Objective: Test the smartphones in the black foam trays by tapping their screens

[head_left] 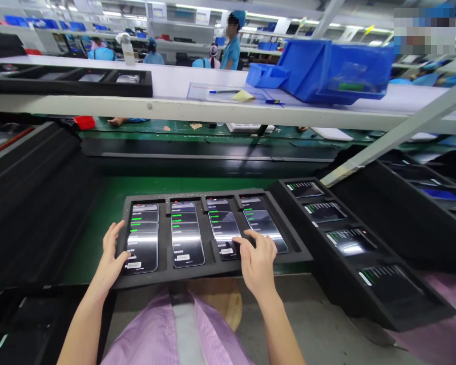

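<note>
A black foam tray (209, 272) lies in front of me with several smartphones in its slots, screens lit with green and white text. My left hand (109, 253) is at the tray's left edge, fingers spread, its thumb at the lower left of the leftmost phone (144, 237). Over the right half, my right hand (259, 259) has its index finger at the screen of the third phone (221, 220); its other fingers are loosely bent above the rightmost phone (264, 225), partly covering it. Between them sits the second phone (187, 230), untouched. Neither hand holds anything.
Another foam tray (329, 253) of phones stands close on the right, beside a slanted white post (395, 129). Dark foam stacks (34, 203) rise on the left. A white shelf (167, 104) crosses ahead, bearing blue bins (304, 71). Several people work beyond.
</note>
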Available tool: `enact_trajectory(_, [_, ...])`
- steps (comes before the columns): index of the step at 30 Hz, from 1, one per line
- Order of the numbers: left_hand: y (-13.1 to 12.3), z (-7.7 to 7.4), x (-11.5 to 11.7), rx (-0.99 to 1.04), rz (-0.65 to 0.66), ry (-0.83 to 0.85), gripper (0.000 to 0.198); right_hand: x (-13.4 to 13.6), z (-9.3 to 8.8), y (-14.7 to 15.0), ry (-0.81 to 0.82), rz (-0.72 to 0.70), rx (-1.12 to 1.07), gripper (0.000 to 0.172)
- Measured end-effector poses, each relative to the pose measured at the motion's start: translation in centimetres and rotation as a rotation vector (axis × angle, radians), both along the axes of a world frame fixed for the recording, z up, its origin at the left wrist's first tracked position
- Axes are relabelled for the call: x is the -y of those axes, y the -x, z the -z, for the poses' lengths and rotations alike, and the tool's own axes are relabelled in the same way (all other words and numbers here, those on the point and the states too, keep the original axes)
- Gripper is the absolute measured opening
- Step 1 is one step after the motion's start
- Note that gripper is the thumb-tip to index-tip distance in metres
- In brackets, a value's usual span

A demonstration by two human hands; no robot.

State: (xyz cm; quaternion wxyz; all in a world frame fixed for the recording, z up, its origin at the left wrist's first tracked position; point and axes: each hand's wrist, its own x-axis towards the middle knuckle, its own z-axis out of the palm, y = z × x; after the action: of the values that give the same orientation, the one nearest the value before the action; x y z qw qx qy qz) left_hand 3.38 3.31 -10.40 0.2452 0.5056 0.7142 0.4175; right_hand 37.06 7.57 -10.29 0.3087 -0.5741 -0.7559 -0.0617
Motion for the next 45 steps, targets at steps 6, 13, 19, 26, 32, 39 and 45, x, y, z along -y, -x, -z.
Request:
enact_trajectory(6, [-0.1, 0.0, 0.1, -0.019, -0.011, 0.012, 0.057, -0.5, 0.5, 0.3, -0.008, -0.098, -0.006, 0.038])
enact_trajectory(13, [-0.5, -0.6, 0.3, -0.046, -0.03, 0.037, 0.05, -0.5, 0.2, 0.8, 0.03, -0.082, 0.046, 0.039])
enact_trajectory(19, [-0.7, -1.3, 0.5, -0.119, -0.007, 0.035, 0.042, -0.5, 0.4, -0.7, -0.093, 0.208, -0.067, 0.047])
enact_trajectory(26, [0.0, -0.7, 0.3, -0.242, 0.015, 0.05, 0.041, -0.8, 0.7, -4.2, -0.062, 0.481, -0.024, 0.053])
enact_trajectory(32, [-0.5, -1.2, 0.4, -0.248, 0.0, 0.028, 0.038, -0.8, 0.7, -4.3, 0.017, 0.436, 0.046, 0.05])
enact_trajectory(39, [-0.2, -0.8, 0.3, -0.262, 0.022, 0.025, 0.039, 0.1, -0.2, -1.5, 0.057, 0.122, 0.136, 0.042])
enact_trajectory(45, [-0.3, -0.9, 0.2, -0.226, 0.011, 0.014, 0.039, 0.8, -1.5, 2.9, 0.09, 0.093, 0.158, 0.042])
